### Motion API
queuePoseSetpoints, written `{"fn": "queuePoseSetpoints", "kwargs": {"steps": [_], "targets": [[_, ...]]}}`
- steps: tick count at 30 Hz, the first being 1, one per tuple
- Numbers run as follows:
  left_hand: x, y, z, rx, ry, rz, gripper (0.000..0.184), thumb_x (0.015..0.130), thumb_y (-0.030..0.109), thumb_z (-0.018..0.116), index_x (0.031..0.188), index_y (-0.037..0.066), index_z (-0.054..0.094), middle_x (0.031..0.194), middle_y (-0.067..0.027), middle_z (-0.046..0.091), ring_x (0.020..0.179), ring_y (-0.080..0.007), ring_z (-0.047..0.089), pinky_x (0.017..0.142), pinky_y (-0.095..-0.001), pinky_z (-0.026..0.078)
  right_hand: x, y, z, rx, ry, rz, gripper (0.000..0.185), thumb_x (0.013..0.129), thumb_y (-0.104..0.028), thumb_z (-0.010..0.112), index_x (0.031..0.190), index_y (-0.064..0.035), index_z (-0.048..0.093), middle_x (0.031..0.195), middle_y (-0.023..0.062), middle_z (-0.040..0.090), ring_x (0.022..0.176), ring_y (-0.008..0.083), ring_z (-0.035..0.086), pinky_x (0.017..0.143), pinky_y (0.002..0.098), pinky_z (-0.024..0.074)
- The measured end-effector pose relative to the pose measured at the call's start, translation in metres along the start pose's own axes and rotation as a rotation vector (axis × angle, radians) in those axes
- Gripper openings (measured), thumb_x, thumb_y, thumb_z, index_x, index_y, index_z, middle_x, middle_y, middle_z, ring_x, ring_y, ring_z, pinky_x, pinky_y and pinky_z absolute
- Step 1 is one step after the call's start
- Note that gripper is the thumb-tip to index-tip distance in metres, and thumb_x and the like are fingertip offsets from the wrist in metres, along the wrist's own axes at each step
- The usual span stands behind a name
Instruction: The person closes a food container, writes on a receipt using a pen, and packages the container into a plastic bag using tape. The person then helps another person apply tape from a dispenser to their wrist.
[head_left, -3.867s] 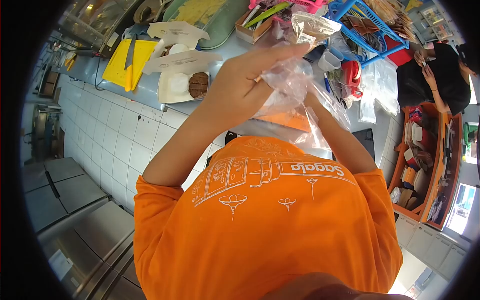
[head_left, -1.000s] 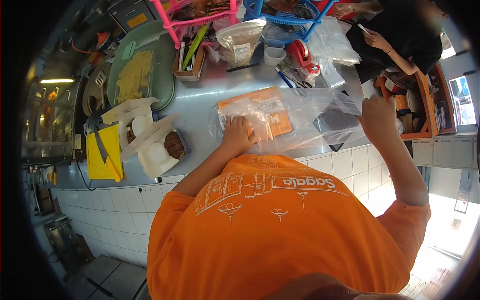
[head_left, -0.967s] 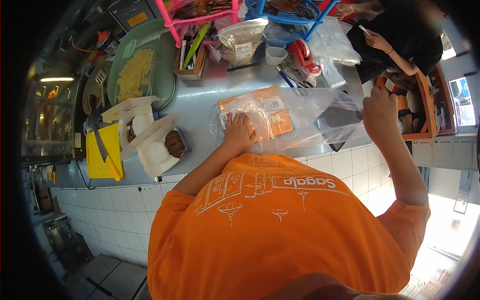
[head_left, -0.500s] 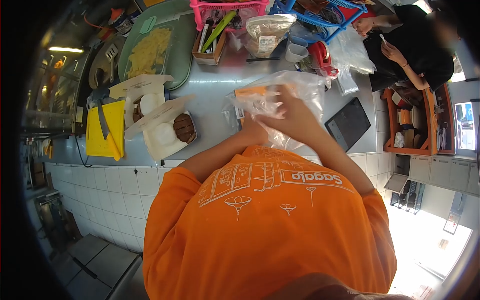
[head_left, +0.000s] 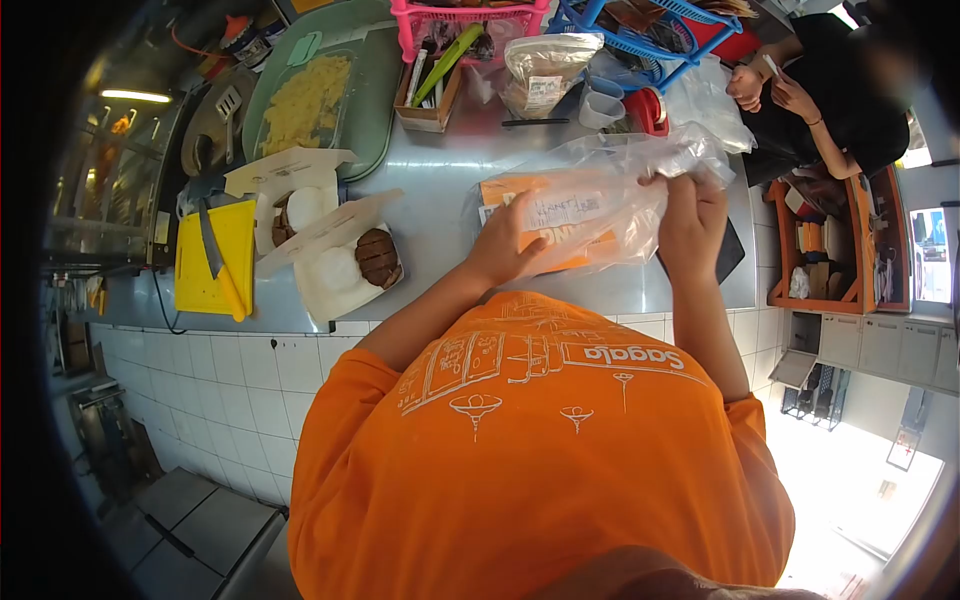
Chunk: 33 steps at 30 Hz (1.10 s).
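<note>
Plastic bag (head_left: 645, 205) (one, around one packet (head_left: 563, 222)) clenched in right hand (head_left: 692, 225), left hand (head_left: 506, 240) open.

L hand (head_left: 508, 240): open, fingers partly spread, thumb set apart. L forearm (head_left: 428, 315): angled inward, fwd of torso (head_left: 540, 440). R hand (head_left: 692, 225): closed, fingers curled. R forearm (head_left: 708, 320): extended fwd, approx. in line w/ R hand. Hands well apart.
</note>
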<state>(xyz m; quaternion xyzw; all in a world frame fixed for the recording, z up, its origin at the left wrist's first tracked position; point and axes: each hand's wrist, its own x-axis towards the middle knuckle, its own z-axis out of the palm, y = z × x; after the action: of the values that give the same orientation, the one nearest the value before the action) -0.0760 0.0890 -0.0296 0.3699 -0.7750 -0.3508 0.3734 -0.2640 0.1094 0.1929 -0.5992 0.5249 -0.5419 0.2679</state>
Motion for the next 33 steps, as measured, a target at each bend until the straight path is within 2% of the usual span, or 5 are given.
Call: {"fn": "queuePoseSetpoints", "kwargs": {"steps": [7, 14, 21, 25, 33], "targets": [[-0.005, 0.012, -0.018, 0.171, -0.156, 0.042, 0.137, 0.062, 0.077, 0.064, 0.144, -0.005, -0.01, 0.135, -0.0354, 0.036, 0.127, -0.043, 0.039, 0.102, -0.0455, 0.033, -0.001, -0.038, -0.001, -0.201, -0.256, -0.146, 0.016, 0.083, -0.006, 0.05, 0.082, -0.0011, 0.065, 0.077, 0.0111, 0.064, 0.072, 0.0221, 0.06, 0.069, 0.0316, 0.0463], [0.019, 0.047, -0.031, -0.284, -0.17, -0.083, 0.089, 0.066, 0.034, 0.072, 0.138, 0.0, 0.034, 0.103, -0.0215, 0.061, 0.107, -0.0376, 0.052, 0.096, -0.0447, 0.035, -0.003, -0.091, 0.013, -0.645, -0.99, -0.373, 0.022, 0.079, -0.021, 0.064, 0.096, -0.0068, 0.066, 0.091, 0.0143, 0.065, 0.085, 0.0331, 0.06, 0.074, 0.0383, 0.0478], [-0.006, -0.045, 0.036, 0.208, 0.005, -0.175, 0.049, 0.069, 0.008, 0.066, 0.115, -0.005, 0.057, 0.092, -0.0185, 0.061, 0.098, -0.0324, 0.053, 0.098, -0.0426, 0.033, 0.03, -0.07, -0.097, -0.78, -0.648, 0.498, 0.085, 0.059, -0.029, 0.086, 0.131, -0.0034, 0.049, 0.118, 0.019, 0.059, 0.113, 0.0302, 0.056, 0.096, 0.0377, 0.0434], [-0.002, -0.019, 0.019, 0.161, -0.013, -0.13, 0.049, 0.07, 0.009, 0.066, 0.116, -0.006, 0.055, 0.093, -0.016, 0.061, 0.095, -0.0315, 0.054, 0.095, -0.0425, 0.034, -0.01, 0.114, -0.082, -0.941, -0.705, -0.065, 0.131, 0.042, -0.04, 0.09, 0.148, -0.007, 0.019, 0.142, 0.0255, 0.031, 0.132, 0.037, 0.034, 0.109, 0.0431, 0.0294], [0.026, 0.044, -0.013, 0.168, -0.186, -0.228, 0.043, 0.069, 0.01, 0.066, 0.109, -0.003, 0.055, 0.1, -0.0202, 0.063, 0.091, -0.0354, 0.06, 0.089, -0.0436, 0.04, -0.051, 0.205, 0.049, -0.604, -0.544, 0.124, 0.099, 0.056, -0.036, 0.08, 0.137, -0.0065, 0.031, 0.132, 0.0213, 0.041, 0.123, 0.0337, 0.041, 0.103, 0.0417, 0.0334]]}}
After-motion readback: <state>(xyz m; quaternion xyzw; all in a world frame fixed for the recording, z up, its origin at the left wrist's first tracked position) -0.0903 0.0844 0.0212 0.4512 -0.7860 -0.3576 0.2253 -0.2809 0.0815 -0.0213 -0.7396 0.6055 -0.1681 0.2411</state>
